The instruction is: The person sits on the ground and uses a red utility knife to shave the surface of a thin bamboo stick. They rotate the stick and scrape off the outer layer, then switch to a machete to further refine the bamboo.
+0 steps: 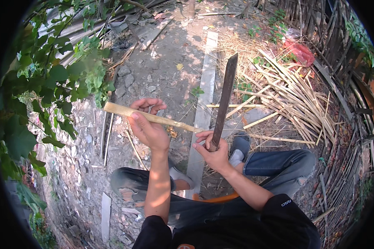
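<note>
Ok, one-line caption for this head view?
Seated outdoors, left hand grips a bamboo stick while right hand holds a long dark blade upright beside split bamboo strips.

Bare stony ground carries split bamboo strips, a grey plank, perhaps rubble.

Sunlit dirt ground, leafy bush at left, woven stick fence at right

Open dirt ground lies ahead of the hands. A leafy green bush crowds the left side; a heap of split pale bamboo strips and a woven stick fence close off the right.
</note>
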Action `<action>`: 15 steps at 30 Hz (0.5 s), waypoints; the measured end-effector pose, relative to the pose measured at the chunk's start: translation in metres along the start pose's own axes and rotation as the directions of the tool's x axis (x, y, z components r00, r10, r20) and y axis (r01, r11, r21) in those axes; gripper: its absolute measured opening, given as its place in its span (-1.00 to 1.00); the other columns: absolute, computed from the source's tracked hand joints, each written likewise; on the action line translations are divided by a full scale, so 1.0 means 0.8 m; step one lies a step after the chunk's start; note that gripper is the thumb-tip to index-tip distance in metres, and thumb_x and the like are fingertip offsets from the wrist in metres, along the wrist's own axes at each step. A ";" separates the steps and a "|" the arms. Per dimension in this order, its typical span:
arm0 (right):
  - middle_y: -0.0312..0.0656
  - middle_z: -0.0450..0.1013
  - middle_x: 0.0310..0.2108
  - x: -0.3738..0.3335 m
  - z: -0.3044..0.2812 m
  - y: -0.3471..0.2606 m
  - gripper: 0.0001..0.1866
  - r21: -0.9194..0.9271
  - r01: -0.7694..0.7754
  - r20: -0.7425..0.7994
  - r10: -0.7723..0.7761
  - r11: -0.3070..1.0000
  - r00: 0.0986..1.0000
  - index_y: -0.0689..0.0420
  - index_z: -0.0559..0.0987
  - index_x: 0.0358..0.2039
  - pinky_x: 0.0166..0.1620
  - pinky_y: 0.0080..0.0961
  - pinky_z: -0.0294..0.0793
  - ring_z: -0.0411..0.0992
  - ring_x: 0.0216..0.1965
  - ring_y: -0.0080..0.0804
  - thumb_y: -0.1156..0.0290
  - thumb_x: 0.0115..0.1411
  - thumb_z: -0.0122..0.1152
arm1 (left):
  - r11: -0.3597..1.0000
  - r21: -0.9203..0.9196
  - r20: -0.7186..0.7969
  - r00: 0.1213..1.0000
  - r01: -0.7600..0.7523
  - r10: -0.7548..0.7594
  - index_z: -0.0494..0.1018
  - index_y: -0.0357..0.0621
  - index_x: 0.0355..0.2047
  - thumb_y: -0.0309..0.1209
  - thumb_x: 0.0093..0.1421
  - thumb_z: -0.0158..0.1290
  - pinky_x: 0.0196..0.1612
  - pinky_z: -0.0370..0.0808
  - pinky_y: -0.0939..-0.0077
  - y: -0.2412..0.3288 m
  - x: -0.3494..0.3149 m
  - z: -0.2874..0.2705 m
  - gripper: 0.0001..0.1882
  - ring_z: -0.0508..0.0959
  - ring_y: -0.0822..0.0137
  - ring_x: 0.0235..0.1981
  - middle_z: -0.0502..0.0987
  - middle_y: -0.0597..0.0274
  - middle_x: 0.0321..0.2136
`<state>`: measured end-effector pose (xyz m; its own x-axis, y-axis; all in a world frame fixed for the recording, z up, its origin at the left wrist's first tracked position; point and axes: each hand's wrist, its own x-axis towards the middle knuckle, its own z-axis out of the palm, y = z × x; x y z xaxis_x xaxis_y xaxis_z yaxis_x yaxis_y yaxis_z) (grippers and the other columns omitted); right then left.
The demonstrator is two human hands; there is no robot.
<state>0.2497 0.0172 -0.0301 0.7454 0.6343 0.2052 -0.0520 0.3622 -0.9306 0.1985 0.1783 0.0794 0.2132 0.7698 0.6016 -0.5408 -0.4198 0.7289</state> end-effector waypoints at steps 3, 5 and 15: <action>-0.04 0.60 -0.02 0.013 0.014 -0.022 -0.59 -0.078 -0.117 -0.065 0.112 0.990 0.992 0.11 0.35 -0.49 -0.23 -0.56 0.54 0.57 -0.20 -0.53 0.58 0.15 0.54 | 1.000 0.012 0.031 0.999 0.018 -0.018 0.32 -0.30 0.04 -0.03 0.59 -0.27 -0.13 0.64 0.26 -0.002 -0.022 0.003 -0.50 0.59 0.20 -0.19 0.53 -0.02 -0.19; -0.05 0.62 -0.08 0.018 0.020 -0.025 -0.58 -0.195 -0.126 -0.051 0.118 0.973 0.992 0.11 0.34 -0.50 -0.23 -0.56 0.54 0.57 -0.21 -0.54 0.59 0.15 0.54 | 1.000 0.017 0.058 0.998 0.015 -0.016 0.32 -0.31 0.04 -0.03 0.59 -0.27 -0.15 0.62 0.29 -0.003 -0.037 0.008 -0.50 0.58 0.21 -0.22 0.53 -0.02 -0.21; -0.24 0.62 -0.46 0.022 0.028 -0.001 -0.78 -0.185 -0.025 -0.134 0.001 0.982 0.991 0.23 0.63 -0.35 -0.35 -0.53 0.48 0.53 -0.41 -0.59 0.43 0.15 0.55 | 0.977 0.060 0.243 0.952 -0.205 0.184 0.39 -0.31 -0.06 0.00 0.58 -0.22 -0.40 0.41 0.53 -0.023 -0.079 0.010 -0.48 0.37 0.47 -0.63 0.48 0.20 -0.58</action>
<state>0.2479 0.0431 -0.0187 0.8274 0.5376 0.1624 0.0526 0.2137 -0.9755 0.2016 0.1332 0.0309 0.3013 0.5386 0.7868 -0.5233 -0.5964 0.6086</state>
